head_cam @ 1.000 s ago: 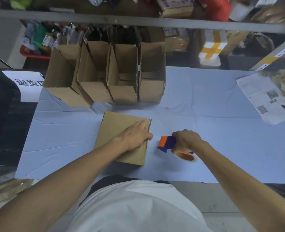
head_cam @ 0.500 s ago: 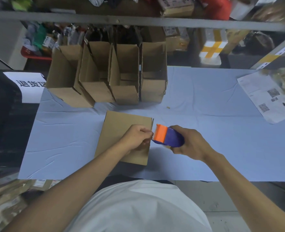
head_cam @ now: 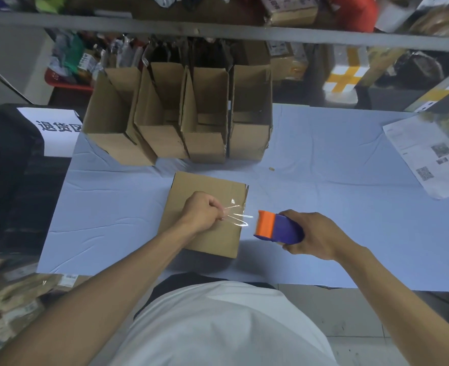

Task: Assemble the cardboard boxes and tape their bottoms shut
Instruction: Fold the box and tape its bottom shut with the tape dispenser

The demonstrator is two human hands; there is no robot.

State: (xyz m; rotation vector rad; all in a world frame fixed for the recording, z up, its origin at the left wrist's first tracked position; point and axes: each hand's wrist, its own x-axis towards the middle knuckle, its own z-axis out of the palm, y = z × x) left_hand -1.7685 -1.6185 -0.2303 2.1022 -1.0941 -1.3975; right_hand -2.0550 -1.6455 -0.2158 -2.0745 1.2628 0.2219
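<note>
Clear tape stretched over a box on the table

The left hand [head_cam: 205, 211] pinches the free end of clear tape [head_cam: 238, 216] above the near cardboard box [head_cam: 205, 207] on the table [head_cam: 323, 207]; the right hand [head_cam: 315, 236] grips the orange and purple tape dispenser [head_cam: 277, 228] just right of the box. Four open boxes [head_cam: 181, 120] stand in a row on the far side.

Left hand [head_cam: 203, 211] pinches clear tape [head_cam: 238, 216] above the cardboard box [head_cam: 205, 231]; right hand [head_cam: 317, 235] grips tape dispenser [head_cam: 277, 228] just beside the box
</note>
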